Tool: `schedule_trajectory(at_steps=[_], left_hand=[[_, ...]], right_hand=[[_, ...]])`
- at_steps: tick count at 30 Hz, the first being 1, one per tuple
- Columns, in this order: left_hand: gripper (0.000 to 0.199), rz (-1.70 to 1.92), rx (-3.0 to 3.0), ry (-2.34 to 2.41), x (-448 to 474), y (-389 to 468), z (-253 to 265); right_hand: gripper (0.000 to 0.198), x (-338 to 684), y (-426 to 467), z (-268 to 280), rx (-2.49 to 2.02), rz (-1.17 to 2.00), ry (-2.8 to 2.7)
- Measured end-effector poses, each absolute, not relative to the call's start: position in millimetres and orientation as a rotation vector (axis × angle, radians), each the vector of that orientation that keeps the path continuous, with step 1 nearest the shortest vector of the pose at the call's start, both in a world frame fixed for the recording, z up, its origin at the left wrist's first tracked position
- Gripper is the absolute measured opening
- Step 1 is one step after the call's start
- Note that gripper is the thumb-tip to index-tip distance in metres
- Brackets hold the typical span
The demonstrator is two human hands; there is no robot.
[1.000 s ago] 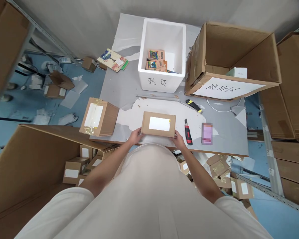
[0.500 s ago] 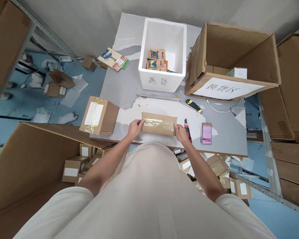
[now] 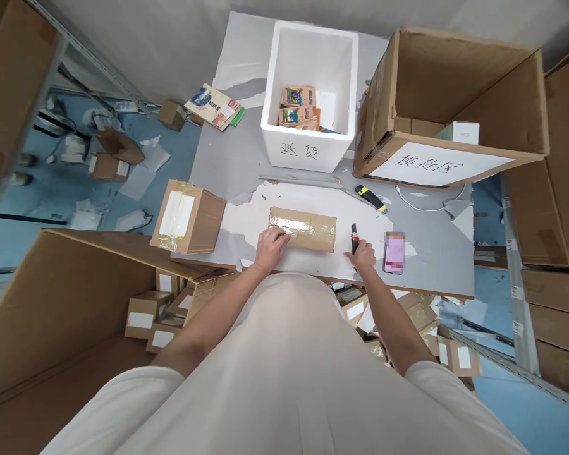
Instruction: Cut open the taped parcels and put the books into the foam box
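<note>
Brown box [image 3: 313, 231] on the table [image 3: 436, 237], taped face up, near the front edge. At its near-left corner, left hand [image 3: 270, 248], fingers bunched together; impossible to make out whether pinching the box. Over the handle of the red-and-black cutter [image 3: 354, 238], right hand [image 3: 364, 254], thumb out sideways, closure around it hidden. Just beside, phone [image 3: 395, 253].

Table [image 3: 439, 256]: grey top, patched white, brown near edge. Far edge, middle: white foam box [image 3: 308, 162]. Far right corner: open carton [image 3: 378, 107]. Left edge: books [image 3: 215, 106]. Near left corner: taped box [image 3: 188, 218]. Near edge, centre: parcel [image 3: 310, 230]; rightward, red knife [image 3: 355, 239], phone [image 3: 394, 254]. Toward right edge: yellow knife [image 3: 370, 198], cable [image 3: 422, 209].
</note>
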State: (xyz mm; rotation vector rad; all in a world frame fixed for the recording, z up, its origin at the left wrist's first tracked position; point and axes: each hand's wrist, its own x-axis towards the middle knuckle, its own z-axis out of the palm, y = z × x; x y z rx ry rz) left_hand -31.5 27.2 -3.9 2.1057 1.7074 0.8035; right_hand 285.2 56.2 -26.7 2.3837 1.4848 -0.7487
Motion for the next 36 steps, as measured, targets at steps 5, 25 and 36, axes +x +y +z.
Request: schedule_trajectory(at_steps=[5, 25, 36], left_hand=[[0.03, 0.788, 2.239, 1.57, -27.9, 24.5, -8.6], [0.029, 0.82, 2.203, 1.542, -31.0, 19.3, -26.3], [0.033, 0.805, 2.15, 1.533, -31.5, 18.4, -26.4]], right_hand=[[0.051, 291.3, 57.0, -27.3, 2.384, -0.855, 1.542], [0.06, 148.0, 118.3, 86.5, 0.935, -0.639, 2.514], [0.058, 136.1, 99.8, 89.5, 0.961, -0.354, 2.498]])
